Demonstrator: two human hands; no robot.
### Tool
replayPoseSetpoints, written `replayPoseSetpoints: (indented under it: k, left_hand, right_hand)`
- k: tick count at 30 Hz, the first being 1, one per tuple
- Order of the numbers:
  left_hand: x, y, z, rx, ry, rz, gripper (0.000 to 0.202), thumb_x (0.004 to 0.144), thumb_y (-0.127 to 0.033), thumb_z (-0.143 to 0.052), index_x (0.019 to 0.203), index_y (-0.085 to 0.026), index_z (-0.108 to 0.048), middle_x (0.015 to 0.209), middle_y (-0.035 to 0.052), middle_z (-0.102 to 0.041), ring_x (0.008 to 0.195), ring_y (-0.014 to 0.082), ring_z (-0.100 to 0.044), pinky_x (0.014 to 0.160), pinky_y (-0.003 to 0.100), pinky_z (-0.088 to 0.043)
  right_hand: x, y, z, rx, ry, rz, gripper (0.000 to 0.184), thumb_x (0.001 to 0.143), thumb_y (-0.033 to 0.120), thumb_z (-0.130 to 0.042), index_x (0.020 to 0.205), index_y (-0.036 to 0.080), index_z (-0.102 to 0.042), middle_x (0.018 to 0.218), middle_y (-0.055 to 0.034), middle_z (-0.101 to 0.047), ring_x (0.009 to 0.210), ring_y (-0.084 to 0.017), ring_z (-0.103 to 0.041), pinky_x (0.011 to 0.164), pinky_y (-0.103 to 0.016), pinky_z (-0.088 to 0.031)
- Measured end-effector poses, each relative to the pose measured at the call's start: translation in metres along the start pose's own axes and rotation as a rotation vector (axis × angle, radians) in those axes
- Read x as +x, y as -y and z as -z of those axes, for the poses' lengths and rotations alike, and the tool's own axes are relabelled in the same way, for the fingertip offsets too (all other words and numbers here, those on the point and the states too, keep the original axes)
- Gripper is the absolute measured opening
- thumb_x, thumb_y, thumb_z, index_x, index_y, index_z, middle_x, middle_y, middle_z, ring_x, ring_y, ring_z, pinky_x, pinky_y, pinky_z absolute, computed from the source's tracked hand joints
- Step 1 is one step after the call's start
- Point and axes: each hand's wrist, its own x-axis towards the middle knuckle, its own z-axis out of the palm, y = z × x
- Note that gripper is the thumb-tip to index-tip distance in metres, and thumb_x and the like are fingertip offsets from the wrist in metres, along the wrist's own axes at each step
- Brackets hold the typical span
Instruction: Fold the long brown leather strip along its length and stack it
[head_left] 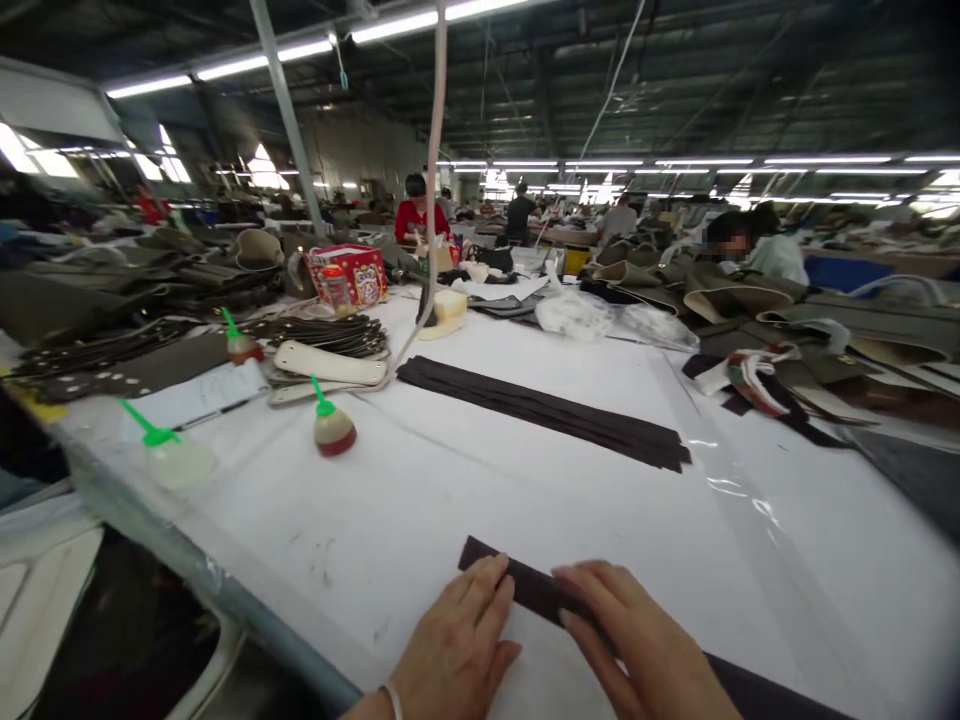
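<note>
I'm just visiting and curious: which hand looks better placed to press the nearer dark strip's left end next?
Probably the left hand: its fingertips touch the dark strip near that end; the right hand sits farther along.

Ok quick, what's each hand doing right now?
Left hand: open, fingertips resting on the dark strip near its end.
Right hand: closed on the same strip, thumb and fingers on either side.

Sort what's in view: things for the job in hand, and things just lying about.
Likely in the job:
- dark strip, touched by left hand and right hand
- matching strip pile

Apparently lying about:
- red patterned box
- clear plastic bag
- green-nozzled bottles, untouched
</note>
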Motion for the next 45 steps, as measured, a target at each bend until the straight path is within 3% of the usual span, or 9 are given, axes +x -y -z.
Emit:
replayPoseSetpoints:
  k: [3, 6, 14, 19, 23, 30, 34, 40, 45]
  left_hand:
    - [-0.004, 0.013, 0.001, -0.062, -0.022, 0.085, 0.037, 0.08, -0.009, -0.056, 0.118, -0.009, -0.056, 0.121, 0.014, -0.06, 0.11, 0.0259, -0.058, 0.094, 0.039, -0.053]
    - [-0.009, 0.028, -0.002, -0.084, -0.025, 0.08, 0.034, 0.082, -0.006, -0.051, 0.115, -0.01, -0.057, 0.118, 0.0122, -0.061, 0.108, 0.0254, -0.059, 0.094, 0.04, -0.053]
    - [-0.02, 0.045, -0.007, 0.032, -0.084, -0.03, 0.034, 0.09, -0.012, -0.039, 0.117, 0.0, -0.054, 0.119, 0.0204, -0.059, 0.112, 0.0291, -0.057, 0.094, 0.039, -0.053]
    - [-0.023, 0.048, -0.007, 0.072, -0.088, -0.028, 0.034, 0.093, -0.018, -0.041, 0.12, -0.003, -0.055, 0.123, 0.0179, -0.059, 0.112, 0.0278, -0.058, 0.094, 0.036, -0.053]
    - [-0.025, 0.05, -0.008, 0.097, -0.067, -0.022, 0.035, 0.094, -0.022, -0.043, 0.123, -0.006, -0.055, 0.124, 0.0152, -0.059, 0.112, 0.0277, -0.058, 0.091, 0.037, -0.055]
    - [-0.024, 0.051, -0.004, 0.133, -0.13, 0.008, 0.036, 0.096, -0.025, -0.038, 0.117, -0.005, -0.059, 0.121, 0.0152, -0.061, 0.108, 0.0271, -0.061, 0.087, 0.035, -0.057]
    - [-0.024, 0.053, -0.002, 0.117, -0.106, 0.031, 0.034, 0.094, -0.027, -0.042, 0.118, -0.007, -0.058, 0.123, 0.0144, -0.06, 0.109, 0.0275, -0.06, 0.088, 0.037, -0.056]
    - [-0.024, 0.056, 0.001, 0.095, -0.055, 0.056, 0.038, 0.093, -0.03, -0.047, 0.125, -0.011, -0.054, 0.124, 0.0113, -0.06, 0.109, 0.0278, -0.059, 0.088, 0.04, -0.056]
    - [-0.025, 0.062, 0.006, 0.136, -0.065, 0.049, 0.034, 0.095, -0.029, -0.043, 0.122, -0.011, -0.056, 0.122, 0.0088, -0.062, 0.11, 0.0252, -0.059, 0.091, 0.038, -0.054]
  right_hand:
    - [0.056, 0.024, -0.03, -0.169, 0.106, -0.004, 0.035, 0.091, 0.019, -0.044, 0.124, 0.021, -0.054, 0.116, -0.0082, -0.057, 0.106, -0.026, -0.051, 0.09, -0.045, -0.042]
    - [0.076, 0.042, -0.044, -0.293, 0.173, -0.074, 0.032, 0.089, 0.015, -0.049, 0.12, 0.018, -0.056, 0.112, -0.009, -0.058, 0.104, -0.028, -0.051, 0.089, -0.046, -0.038]
    - [0.097, 0.053, -0.05, -0.334, 0.302, -0.171, 0.017, 0.087, 0.019, -0.054, 0.103, 0.018, -0.059, 0.104, -0.0101, -0.06, 0.101, -0.029, -0.051, 0.087, -0.044, -0.029]
    - [0.112, 0.052, -0.046, -0.273, 0.39, -0.196, 0.011, 0.082, 0.018, -0.054, 0.092, 0.017, -0.059, 0.096, -0.0068, -0.061, 0.093, -0.025, -0.053, 0.081, -0.039, -0.029]
    - [0.118, 0.044, -0.048, -0.203, 0.374, -0.166, 0.009, 0.076, 0.017, -0.056, 0.084, 0.018, -0.06, 0.096, -0.005, -0.059, 0.091, -0.024, -0.052, 0.074, -0.034, -0.027]
    - [0.118, 0.034, -0.057, -0.1, 0.318, -0.042, 0.011, 0.081, 0.019, -0.053, 0.09, 0.02, -0.059, 0.09, -0.0007, -0.061, 0.088, -0.019, -0.05, 0.076, -0.032, -0.026]
    - [0.121, 0.031, -0.058, -0.07, 0.306, 0.003, 0.014, 0.079, 0.018, -0.054, 0.092, 0.019, -0.059, 0.093, -0.0016, -0.061, 0.089, -0.019, -0.049, 0.077, -0.031, -0.027]
    - [0.132, 0.031, -0.051, -0.03, 0.378, 0.0, 0.016, 0.073, 0.014, -0.054, 0.088, 0.019, -0.059, 0.084, -0.0008, -0.062, 0.074, -0.015, -0.052, 0.063, -0.025, -0.028]
    - [0.141, 0.032, -0.048, -0.008, 0.43, 0.054, 0.023, 0.07, 0.009, -0.05, 0.089, 0.019, -0.059, 0.087, -0.0005, -0.062, 0.077, -0.014, -0.052, 0.065, -0.023, -0.03]
